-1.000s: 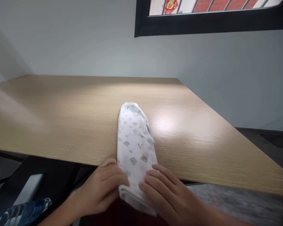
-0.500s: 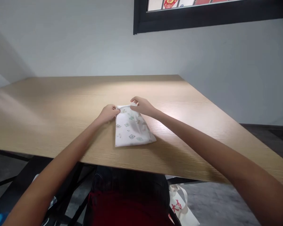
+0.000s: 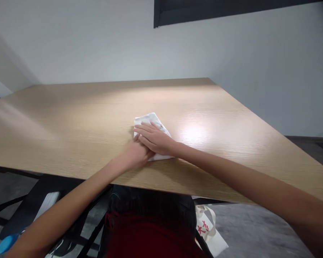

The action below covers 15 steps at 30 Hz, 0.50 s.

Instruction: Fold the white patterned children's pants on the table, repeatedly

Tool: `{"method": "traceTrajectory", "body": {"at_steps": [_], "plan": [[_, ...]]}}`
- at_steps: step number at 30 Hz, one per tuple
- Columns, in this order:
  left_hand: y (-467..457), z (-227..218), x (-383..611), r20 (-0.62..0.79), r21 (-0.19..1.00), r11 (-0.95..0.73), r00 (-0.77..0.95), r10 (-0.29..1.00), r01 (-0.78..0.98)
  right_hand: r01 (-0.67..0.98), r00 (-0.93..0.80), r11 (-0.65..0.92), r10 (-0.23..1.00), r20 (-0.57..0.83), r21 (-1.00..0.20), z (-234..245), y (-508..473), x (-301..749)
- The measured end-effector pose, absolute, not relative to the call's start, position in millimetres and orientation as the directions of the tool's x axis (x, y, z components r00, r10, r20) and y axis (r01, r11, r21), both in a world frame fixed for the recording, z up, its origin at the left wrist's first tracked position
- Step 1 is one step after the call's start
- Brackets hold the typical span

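Observation:
A small white printed garment (image 3: pixel 150 119), folded into a compact packet, lies on the wooden table (image 3: pixel 70 122) near its middle. My right hand (image 3: pixel 154 138) rests flat on top of it, fingers stretched out toward the left. My left hand (image 3: pixel 136 153) lies at the packet's near left edge, partly under the right hand, so its fingers are hidden. Most of the garment is covered by the two hands; only its far corner shows.
A grey wall stands behind the table, with a dark window frame (image 3: pixel 231 9) at the top. Below the table's near edge are a white tote bag with red print (image 3: pixel 208 234), dark table legs and a blue bottle cap (image 3: pixel 5 243) at lower left.
The long garment was folded in half away from me, then folded smaller. Both hands moved from its near end to its far end and now lie pressed on the packet.

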State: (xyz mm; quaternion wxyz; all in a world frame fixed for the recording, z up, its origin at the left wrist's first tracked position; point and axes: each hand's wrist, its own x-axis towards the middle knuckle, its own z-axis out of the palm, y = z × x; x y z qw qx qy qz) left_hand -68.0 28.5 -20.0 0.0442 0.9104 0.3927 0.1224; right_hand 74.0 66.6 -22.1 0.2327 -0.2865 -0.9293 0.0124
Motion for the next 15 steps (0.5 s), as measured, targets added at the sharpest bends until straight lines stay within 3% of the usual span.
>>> {"method": "traceTrajectory", "body": {"at_steps": [3,8,10,12,15], "plan": [[-8,-23,-73,0.130,0.165,-0.699,0.687,0.715,0.696,0.667,-0.702,0.745,0.616,0.356,0.028,-28,106,68],[-43,-22,-92,0.058,0.208,-0.648,0.652,0.756,0.733,0.842,-0.509,0.537,0.761,0.402,0.049,-24,158,63],[-38,-20,-100,0.096,0.222,-0.661,0.658,0.747,0.717,0.818,-0.543,0.567,0.709,0.449,0.094,-21,156,64],[-26,-18,-105,0.173,0.201,-0.689,0.667,0.725,0.696,0.731,-0.633,0.666,0.583,0.510,0.147,-19,139,68],[-6,-15,-108,0.291,0.065,-0.752,0.708,0.643,0.656,0.526,-0.767,0.844,0.419,0.486,0.103,-17,99,80]]}}
